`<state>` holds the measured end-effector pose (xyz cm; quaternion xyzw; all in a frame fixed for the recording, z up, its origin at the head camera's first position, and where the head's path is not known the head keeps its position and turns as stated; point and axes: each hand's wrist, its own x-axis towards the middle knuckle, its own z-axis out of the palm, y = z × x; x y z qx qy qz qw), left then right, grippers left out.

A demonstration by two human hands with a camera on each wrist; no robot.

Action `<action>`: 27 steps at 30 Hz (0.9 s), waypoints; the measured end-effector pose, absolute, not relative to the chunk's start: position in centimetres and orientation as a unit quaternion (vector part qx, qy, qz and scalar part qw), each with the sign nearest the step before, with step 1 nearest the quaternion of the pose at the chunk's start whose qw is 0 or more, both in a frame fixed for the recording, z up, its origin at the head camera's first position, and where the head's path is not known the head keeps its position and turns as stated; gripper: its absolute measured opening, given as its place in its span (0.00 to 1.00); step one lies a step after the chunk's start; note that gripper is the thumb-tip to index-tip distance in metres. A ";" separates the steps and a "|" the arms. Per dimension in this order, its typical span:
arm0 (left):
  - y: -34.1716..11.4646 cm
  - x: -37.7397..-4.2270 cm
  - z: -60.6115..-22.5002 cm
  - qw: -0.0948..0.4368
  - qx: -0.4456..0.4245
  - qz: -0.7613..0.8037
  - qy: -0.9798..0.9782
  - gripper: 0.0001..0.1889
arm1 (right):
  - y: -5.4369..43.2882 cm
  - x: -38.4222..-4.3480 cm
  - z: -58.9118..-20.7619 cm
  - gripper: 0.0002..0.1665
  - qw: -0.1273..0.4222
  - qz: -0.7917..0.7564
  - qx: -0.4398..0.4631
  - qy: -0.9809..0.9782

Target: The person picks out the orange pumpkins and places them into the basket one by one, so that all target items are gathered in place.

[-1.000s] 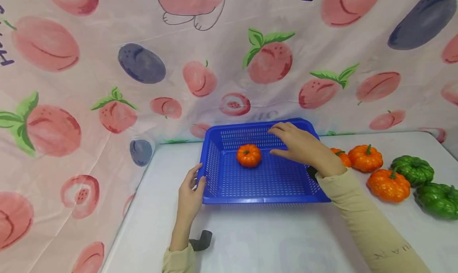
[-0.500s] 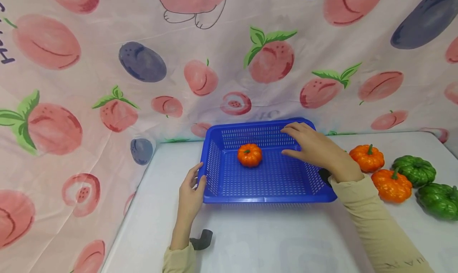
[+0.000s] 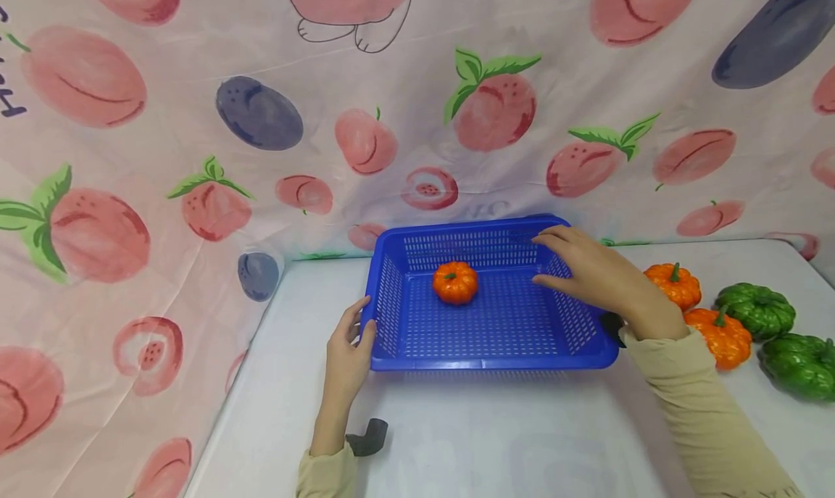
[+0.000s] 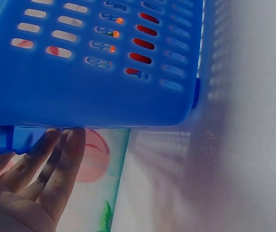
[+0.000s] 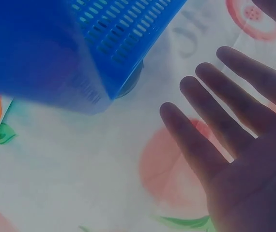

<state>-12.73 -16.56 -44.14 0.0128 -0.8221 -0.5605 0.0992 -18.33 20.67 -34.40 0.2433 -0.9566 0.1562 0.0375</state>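
Note:
A blue plastic basket (image 3: 483, 365) with slotted walls stands on the white table, and a small orange pumpkin (image 3: 455, 283) lies inside it, left of the middle. My left hand (image 3: 348, 357) is at the basket's left side. In the left wrist view its fairly straight fingers (image 4: 70, 154) touch the outside of the basket (image 4: 104, 104). Above the basket's right side hovers my right hand (image 3: 580, 266), fingers spread and nothing held. The right wrist view shows these fingers (image 5: 191, 140) apart from the basket (image 5: 99, 63).
Right of the basket are orange pumpkins (image 3: 720, 338), partly behind my right sleeve (image 3: 685, 382), and two green pumpkins (image 3: 753, 311). A fruit-printed cloth (image 3: 417, 121) hangs close behind the basket. By my left wrist is a small black object (image 3: 368, 438).
My right hand has moved right, from near the pumpkin in the basket to the basket's right side, covering more of the orange pumpkins outside. The left hand and basket hardly move.

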 end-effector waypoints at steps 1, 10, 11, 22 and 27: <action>-16.6 -12.7 -44.2 0.099 0.013 -0.560 -0.822 0.22 | 20.8 -18.3 -34.4 0.36 0.038 0.156 0.242 -0.957; -16.4 -12.6 -44.0 0.100 0.014 -0.560 -0.822 0.22 | 22.0 -17.8 -34.6 0.37 0.040 0.161 0.224 -0.960; -16.4 -12.6 -43.9 0.100 0.013 -0.560 -0.822 0.22 | 22.1 -17.8 -34.6 0.38 0.039 0.162 0.222 -0.961; -16.4 -12.7 -44.0 0.101 0.012 -0.563 -0.820 0.22 | 23.4 -17.5 -35.3 0.40 0.022 0.163 0.188 -0.968; -16.3 -12.6 -43.9 0.101 0.015 -0.561 -0.821 0.22 | 24.0 -17.4 -35.5 0.41 0.006 0.169 0.170 -0.971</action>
